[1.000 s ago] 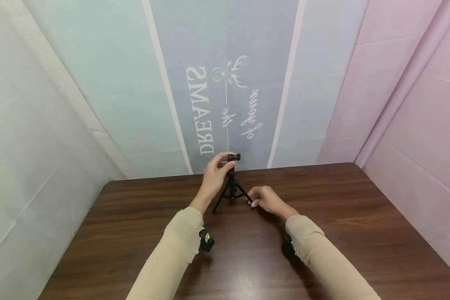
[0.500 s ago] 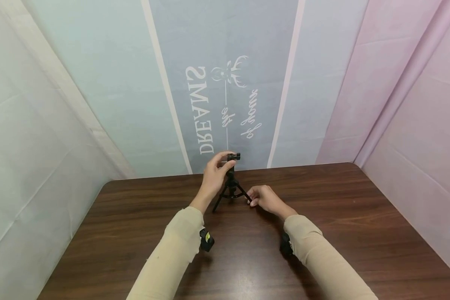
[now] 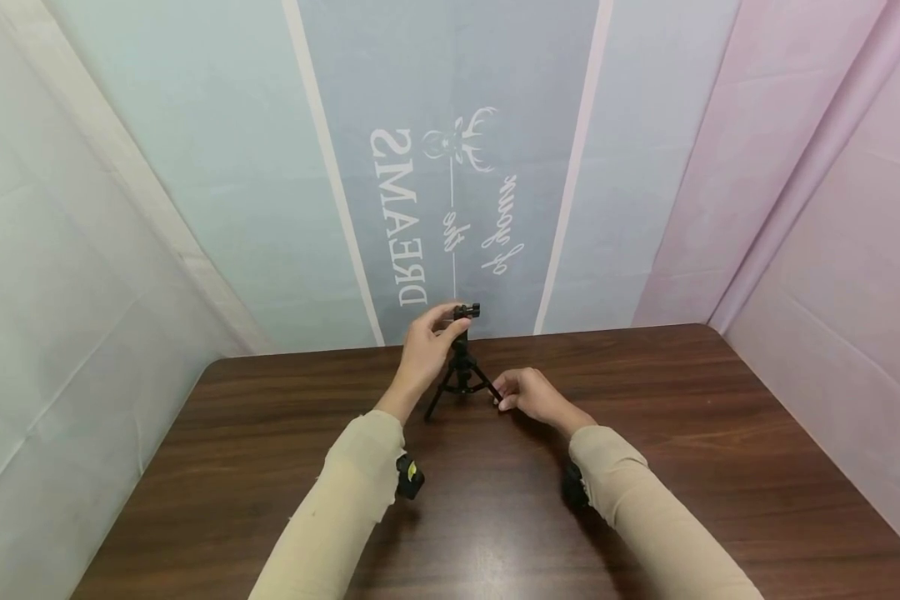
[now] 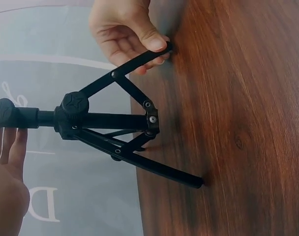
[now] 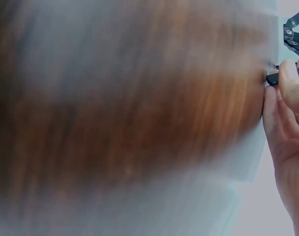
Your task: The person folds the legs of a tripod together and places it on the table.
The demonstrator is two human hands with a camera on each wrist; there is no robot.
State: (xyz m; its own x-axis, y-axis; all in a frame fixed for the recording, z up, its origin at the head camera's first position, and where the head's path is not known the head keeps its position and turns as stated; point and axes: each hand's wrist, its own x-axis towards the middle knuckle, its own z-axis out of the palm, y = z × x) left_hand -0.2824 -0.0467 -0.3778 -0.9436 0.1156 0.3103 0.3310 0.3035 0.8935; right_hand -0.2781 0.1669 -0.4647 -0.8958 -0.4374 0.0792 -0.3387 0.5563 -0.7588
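A small black tripod (image 3: 462,364) stands upright near the back edge of the table, its legs spread. My left hand (image 3: 423,352) grips its upper part, thumb on the near side and fingers behind, just below the clamp-like head (image 3: 468,311). Low on the right side, my right hand (image 3: 531,395) pinches the foot end of one leg (image 4: 139,60) between thumb and fingers. The left wrist view shows the braces, a round knob (image 4: 74,104) with a star mark, and another leg (image 4: 164,170) reaching down to the tabletop.
The dark wooden table (image 3: 487,508) has its back edge close behind the tripod. A printed cloth backdrop (image 3: 450,75) hangs behind it, with more cloth at left and right. Black wrist cameras (image 3: 410,477) sit under both sleeves.
Both hands keep their places on the tripod. Only a very slight shift of the whole head view shows.
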